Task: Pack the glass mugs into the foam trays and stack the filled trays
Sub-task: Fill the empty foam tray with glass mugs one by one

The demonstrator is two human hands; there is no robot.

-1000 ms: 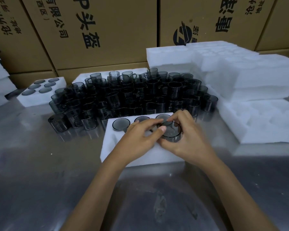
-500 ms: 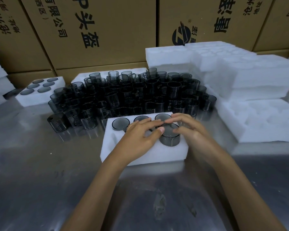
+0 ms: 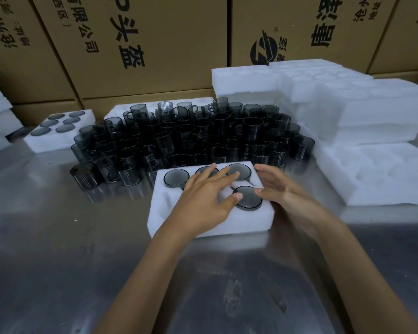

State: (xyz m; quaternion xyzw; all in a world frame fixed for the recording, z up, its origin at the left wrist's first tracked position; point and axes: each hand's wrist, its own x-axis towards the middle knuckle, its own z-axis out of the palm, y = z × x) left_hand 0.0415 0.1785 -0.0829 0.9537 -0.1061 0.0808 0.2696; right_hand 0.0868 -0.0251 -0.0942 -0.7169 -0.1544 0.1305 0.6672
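Seating done, loose glass mugs [image 3: 191, 138] lie directly beyond the foam tray [image 3: 164, 208] — left hand [image 3: 203, 198] spread flat on it, right hand [image 3: 282, 189] open, nearer

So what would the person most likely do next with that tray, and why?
Probably reach the right hand back to the loose glass mugs for another one. The mug at the tray's near right sits down in its pocket, three more fill the back row, and the foam tray shows an open pocket at its near left. The left hand rests flat on the tray.
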